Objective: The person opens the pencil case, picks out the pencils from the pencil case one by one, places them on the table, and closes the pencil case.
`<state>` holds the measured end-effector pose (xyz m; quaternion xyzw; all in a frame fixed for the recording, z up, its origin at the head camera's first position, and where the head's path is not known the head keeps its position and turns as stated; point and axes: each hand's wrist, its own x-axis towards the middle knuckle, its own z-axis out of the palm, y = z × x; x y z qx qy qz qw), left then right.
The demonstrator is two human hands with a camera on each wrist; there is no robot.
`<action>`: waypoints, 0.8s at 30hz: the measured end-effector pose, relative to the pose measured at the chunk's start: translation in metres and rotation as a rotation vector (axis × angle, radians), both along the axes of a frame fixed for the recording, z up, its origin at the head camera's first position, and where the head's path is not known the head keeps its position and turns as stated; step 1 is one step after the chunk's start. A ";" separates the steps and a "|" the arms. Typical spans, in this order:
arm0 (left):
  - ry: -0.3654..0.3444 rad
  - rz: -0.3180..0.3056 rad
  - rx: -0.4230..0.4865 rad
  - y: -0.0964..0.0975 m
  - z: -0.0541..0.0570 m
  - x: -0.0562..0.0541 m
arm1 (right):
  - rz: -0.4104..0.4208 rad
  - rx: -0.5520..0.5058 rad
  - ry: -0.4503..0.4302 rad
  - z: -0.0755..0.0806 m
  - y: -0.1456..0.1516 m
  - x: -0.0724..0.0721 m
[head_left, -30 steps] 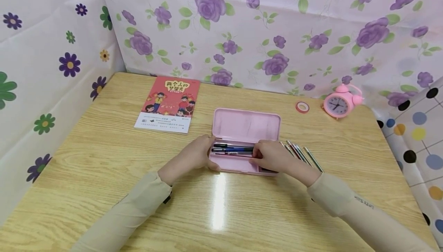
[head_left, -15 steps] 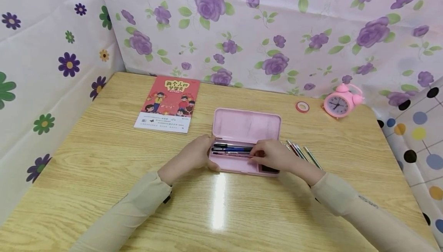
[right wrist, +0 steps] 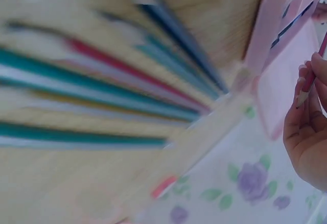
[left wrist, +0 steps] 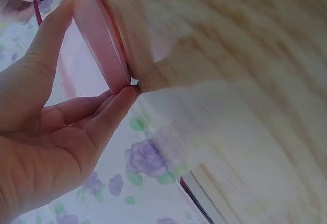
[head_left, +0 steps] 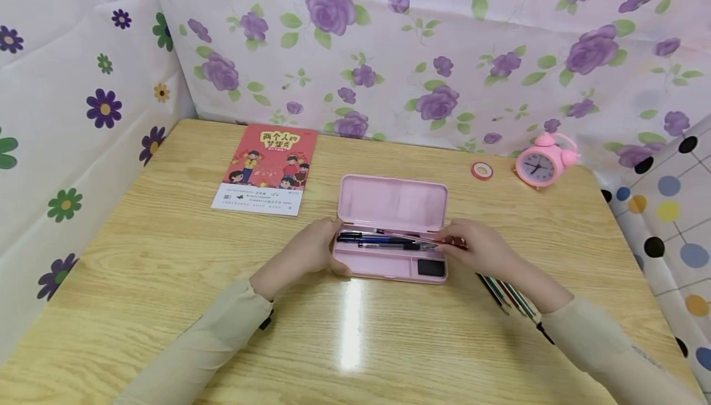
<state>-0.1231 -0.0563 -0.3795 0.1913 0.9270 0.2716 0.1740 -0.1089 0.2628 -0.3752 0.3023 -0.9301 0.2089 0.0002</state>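
In the head view an open pink pencil case [head_left: 392, 202] lies on the table, its lid tipped back. My left hand [head_left: 308, 247] grips the case's left end, thumb at the front and fingers behind, as the left wrist view also shows. Between the thumb and fingers of my right hand [head_left: 480, 247], a red pencil [right wrist: 309, 81] is pinched at the case's right end, slanting over the long compartment. Several pens [head_left: 372, 239] lie in that compartment. A small black block [head_left: 431, 267] sits in the front right compartment.
Several pencils [head_left: 508, 297] lie on the table under my right forearm. A pink alarm clock [head_left: 539, 164] and a roll of tape [head_left: 482, 171] stand at the back right. A red and white book [head_left: 266, 170] lies at the back left. Patterned cloth hangs behind.
My right hand has come out of the case to the right, and the red pencil has risen from among the pens with it. The black block is uncovered. My left hand keeps its grip.
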 end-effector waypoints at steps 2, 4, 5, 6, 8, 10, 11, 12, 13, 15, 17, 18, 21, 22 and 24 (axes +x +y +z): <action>0.006 -0.005 0.000 0.000 -0.001 0.000 | -0.034 -0.003 0.012 0.000 0.012 0.006; 0.009 -0.009 0.002 0.001 -0.002 -0.001 | -0.078 0.001 0.015 0.000 0.024 0.013; 0.009 -0.010 0.005 0.001 -0.002 -0.001 | -0.103 0.002 0.014 0.000 0.031 0.016; 0.009 -0.010 0.006 0.001 -0.002 0.000 | -0.132 0.006 0.012 0.000 0.038 0.019; 0.007 -0.011 0.008 0.001 -0.001 0.000 | -0.184 0.007 -0.009 0.000 0.051 0.026; 0.007 -0.013 0.010 0.000 0.000 0.001 | -0.236 0.006 -0.017 0.000 0.066 0.032; 0.005 -0.014 0.010 0.000 0.000 0.001 | -0.261 0.003 -0.021 -0.001 0.073 0.036; 0.006 -0.016 0.010 0.000 0.001 0.001 | -0.285 0.000 -0.028 -0.002 0.080 0.039; 0.009 -0.020 0.008 0.000 0.000 0.001 | -0.311 -0.002 -0.037 -0.002 0.086 0.042; 0.012 -0.022 0.003 -0.001 0.000 0.000 | -0.364 -0.002 -0.038 -0.005 0.099 0.049; 0.014 -0.022 0.000 -0.001 0.000 0.001 | -0.415 -0.009 -0.054 -0.008 0.110 0.055; 0.015 -0.022 -0.001 -0.001 0.000 0.001 | -0.435 -0.015 -0.063 -0.009 0.116 0.058; 0.011 -0.019 0.004 -0.001 0.000 0.001 | -0.486 -0.025 -0.096 -0.015 0.129 0.068; 0.009 -0.019 0.007 0.000 0.000 0.001 | -0.504 -0.028 -0.112 -0.016 0.133 0.071; 0.008 -0.020 0.011 0.000 0.000 0.000 | -0.540 -0.020 -0.137 -0.020 0.140 0.077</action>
